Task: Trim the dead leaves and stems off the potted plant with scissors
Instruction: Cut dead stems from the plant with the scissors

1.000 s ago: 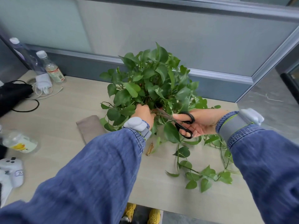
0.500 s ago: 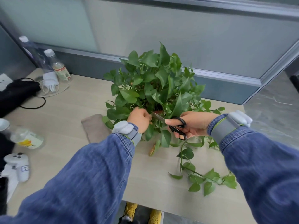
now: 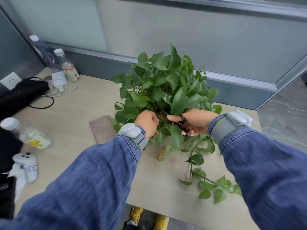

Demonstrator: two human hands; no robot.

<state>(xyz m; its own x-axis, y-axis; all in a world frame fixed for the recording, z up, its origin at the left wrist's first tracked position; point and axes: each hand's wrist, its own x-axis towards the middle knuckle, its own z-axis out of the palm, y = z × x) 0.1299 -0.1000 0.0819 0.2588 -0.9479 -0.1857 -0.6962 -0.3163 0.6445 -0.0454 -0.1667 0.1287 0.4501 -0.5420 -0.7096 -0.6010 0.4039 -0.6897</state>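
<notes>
A bushy green potted plant [image 3: 162, 87] stands mid-table, its pot hidden by leaves. A long vine [image 3: 209, 181] trails from it across the table to the right. My left hand [image 3: 146, 122] is closed on stems at the plant's lower front. My right hand [image 3: 196, 121] grips black-handled scissors [image 3: 181, 124], whose blades point left into the foliage toward my left hand; the blade tips are mostly hidden by leaves. A dry brown leaf [image 3: 162, 154] lies on the table just below the plant.
A folded grey cloth [image 3: 101, 128] lies left of the plant. Two plastic bottles [image 3: 68, 67] and a white charger [image 3: 59, 82] stand at the back left. A lying bottle [image 3: 31, 137], a white controller [image 3: 27, 165] and a black bag [image 3: 20, 95] occupy the left edge.
Both hands have pushed further into the base of the plant. The scissor blades, visible before, are now mostly buried in the leaves, and the handles have closed together.
</notes>
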